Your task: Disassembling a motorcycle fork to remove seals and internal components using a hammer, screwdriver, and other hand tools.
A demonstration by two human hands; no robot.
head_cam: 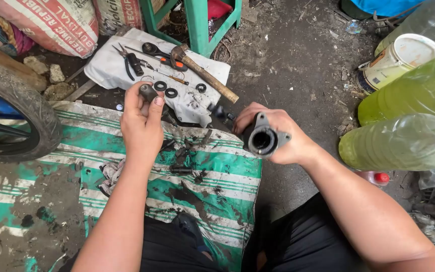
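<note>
Hands grasp greasy parts: left hand pinches small plug, right hand clutches flanged tube.

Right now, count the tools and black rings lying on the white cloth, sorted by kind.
Hammer: 1
Pliers: 1
Wrench: 1
Black rings: 3
Total: 6

The small dark part in the left hand and the grey metal housing in the right hand are held, so not counted.
</note>
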